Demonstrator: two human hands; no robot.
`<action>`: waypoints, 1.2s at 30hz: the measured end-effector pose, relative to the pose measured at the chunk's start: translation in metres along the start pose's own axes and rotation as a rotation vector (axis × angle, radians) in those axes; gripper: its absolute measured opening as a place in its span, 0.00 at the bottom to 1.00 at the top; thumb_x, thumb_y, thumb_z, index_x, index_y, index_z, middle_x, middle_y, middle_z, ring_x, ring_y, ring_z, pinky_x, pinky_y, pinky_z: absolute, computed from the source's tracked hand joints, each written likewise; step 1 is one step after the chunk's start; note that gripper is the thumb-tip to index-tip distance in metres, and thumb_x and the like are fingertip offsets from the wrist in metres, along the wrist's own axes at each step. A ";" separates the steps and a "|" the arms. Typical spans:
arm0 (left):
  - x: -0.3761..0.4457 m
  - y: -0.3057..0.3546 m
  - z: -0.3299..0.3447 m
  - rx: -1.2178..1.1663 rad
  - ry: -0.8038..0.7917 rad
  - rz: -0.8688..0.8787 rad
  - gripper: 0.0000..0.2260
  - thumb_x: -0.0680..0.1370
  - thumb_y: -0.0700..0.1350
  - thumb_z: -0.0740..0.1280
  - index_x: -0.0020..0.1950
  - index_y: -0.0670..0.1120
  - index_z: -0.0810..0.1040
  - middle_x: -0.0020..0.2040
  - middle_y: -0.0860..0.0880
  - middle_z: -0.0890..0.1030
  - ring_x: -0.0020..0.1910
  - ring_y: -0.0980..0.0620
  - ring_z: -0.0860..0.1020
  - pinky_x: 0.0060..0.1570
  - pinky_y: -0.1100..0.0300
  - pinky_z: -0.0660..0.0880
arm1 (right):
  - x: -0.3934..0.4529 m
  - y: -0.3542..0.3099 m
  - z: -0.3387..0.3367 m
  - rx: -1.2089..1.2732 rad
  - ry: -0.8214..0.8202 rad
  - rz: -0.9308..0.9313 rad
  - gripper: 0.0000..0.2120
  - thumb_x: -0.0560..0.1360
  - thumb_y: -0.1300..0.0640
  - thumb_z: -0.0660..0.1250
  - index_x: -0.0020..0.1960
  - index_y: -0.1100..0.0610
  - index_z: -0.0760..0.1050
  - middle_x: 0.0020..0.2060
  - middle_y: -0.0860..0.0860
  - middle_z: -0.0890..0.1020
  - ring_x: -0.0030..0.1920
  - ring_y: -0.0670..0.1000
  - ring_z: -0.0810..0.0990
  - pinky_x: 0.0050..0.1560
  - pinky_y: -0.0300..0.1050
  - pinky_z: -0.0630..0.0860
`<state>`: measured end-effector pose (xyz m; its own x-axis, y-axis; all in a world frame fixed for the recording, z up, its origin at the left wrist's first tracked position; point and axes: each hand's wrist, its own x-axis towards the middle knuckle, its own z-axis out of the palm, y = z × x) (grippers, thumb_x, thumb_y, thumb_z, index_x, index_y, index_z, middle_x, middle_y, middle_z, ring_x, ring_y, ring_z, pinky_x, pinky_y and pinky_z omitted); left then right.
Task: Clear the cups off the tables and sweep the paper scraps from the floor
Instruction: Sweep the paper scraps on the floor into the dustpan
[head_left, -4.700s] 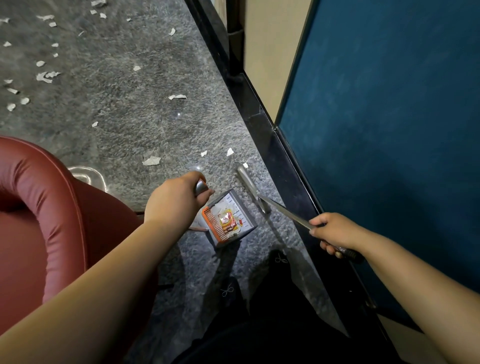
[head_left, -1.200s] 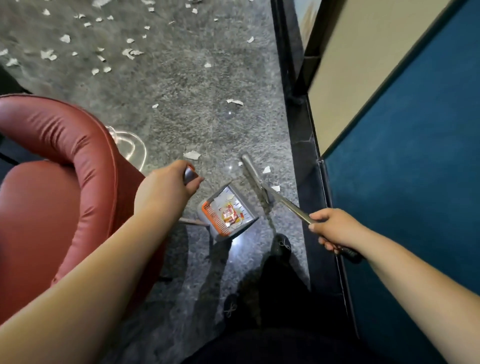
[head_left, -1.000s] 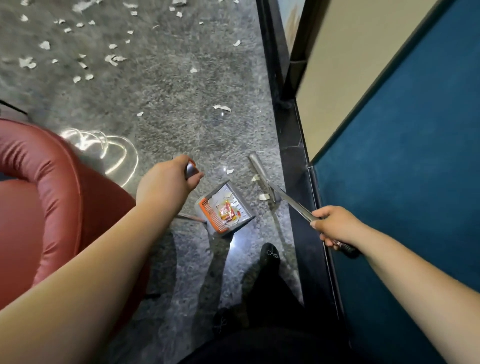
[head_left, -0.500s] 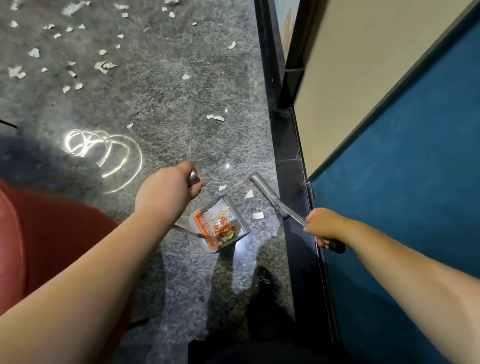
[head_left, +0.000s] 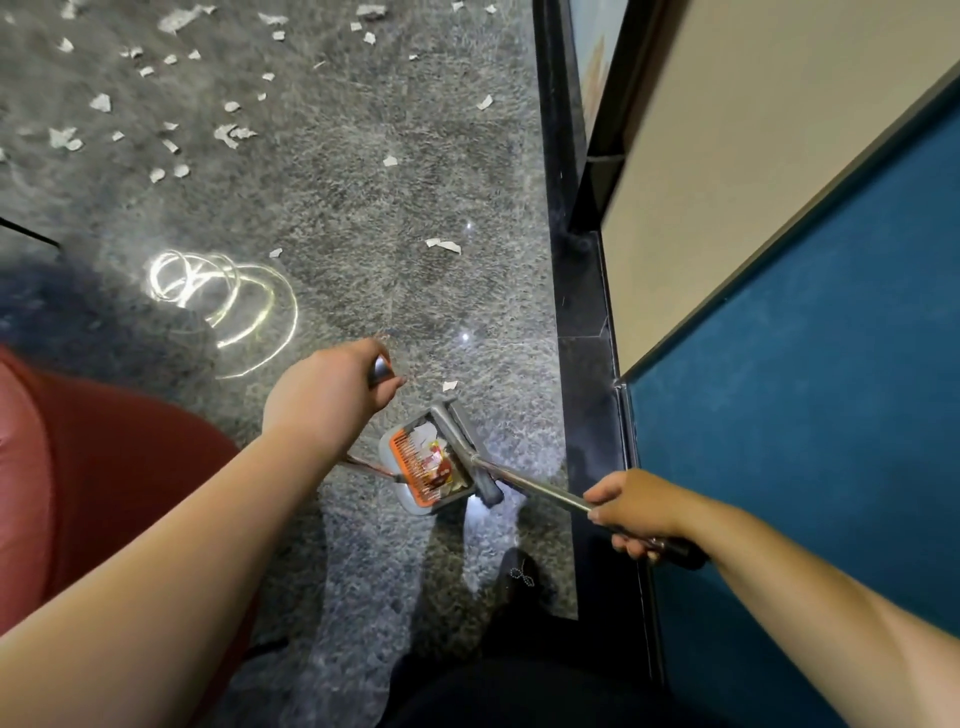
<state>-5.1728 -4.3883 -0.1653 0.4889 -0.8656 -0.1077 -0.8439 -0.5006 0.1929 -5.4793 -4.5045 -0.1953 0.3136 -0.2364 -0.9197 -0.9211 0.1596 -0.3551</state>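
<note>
So the left hand (head_left: 324, 395) has a clenched grip on the dark rounded top of the dustpan handle (head_left: 380, 368), fingers curled round it, thumb tip poking out to the right. The grey plastic dustpan with the orange comb edge (head_left: 415, 470) sits on the speckled grey stone floor (head_left: 363, 291) just below that hand, and there's already white paper and some red and yellow wrapper-looking stuff in it.

The right hand (head_left: 636, 512) is grasping the silver metal broom pole (head_left: 535, 486) near its black end, fingers wrapped under it. The grey broom head (head_left: 465, 447) lies right across the open mouth of the dustpan, touching its right rim.

Paper-wise: 1 small white scrap (head_left: 449, 385) lies on the floor just beyond the dustpan, a longer torn scrap (head_left: 443, 245) further up, and a whole scatter of white paper scraps (head_left: 156, 114) well apart at the top left.

A dark red leather armchair (head_left: 78, 467) fills the lower left, under the left forearm. On the right there's a black polished floor border (head_left: 582, 322), then a beige wall panel (head_left: 753, 130) and a blue fabric panel (head_left: 805, 389). A black shoe (head_left: 519, 577) shows near the bottom, just beside the border.
</note>
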 end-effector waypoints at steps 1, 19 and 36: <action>-0.003 -0.006 -0.002 -0.010 0.000 -0.008 0.11 0.76 0.56 0.70 0.51 0.50 0.76 0.35 0.48 0.80 0.32 0.46 0.73 0.31 0.59 0.66 | -0.003 0.001 0.003 0.001 0.001 -0.011 0.14 0.80 0.61 0.62 0.65 0.56 0.70 0.28 0.54 0.73 0.18 0.45 0.70 0.19 0.35 0.66; -0.013 -0.092 -0.035 -0.123 0.098 -0.291 0.11 0.75 0.58 0.70 0.50 0.52 0.77 0.40 0.45 0.82 0.40 0.41 0.79 0.38 0.52 0.75 | 0.040 -0.094 -0.011 0.005 0.221 -0.074 0.18 0.79 0.61 0.64 0.68 0.58 0.69 0.31 0.56 0.76 0.20 0.47 0.71 0.20 0.34 0.66; 0.080 -0.170 -0.046 -0.065 -0.008 -0.233 0.12 0.78 0.56 0.66 0.51 0.47 0.75 0.39 0.45 0.79 0.39 0.40 0.77 0.34 0.54 0.70 | 0.098 -0.248 0.032 -0.446 0.035 0.025 0.06 0.79 0.63 0.58 0.51 0.63 0.73 0.26 0.55 0.73 0.26 0.50 0.71 0.26 0.38 0.67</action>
<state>-4.9798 -4.3718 -0.1616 0.6670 -0.7268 -0.1642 -0.6922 -0.6860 0.2244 -5.2124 -4.5364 -0.2024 0.2886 -0.2711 -0.9183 -0.9402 -0.2615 -0.2183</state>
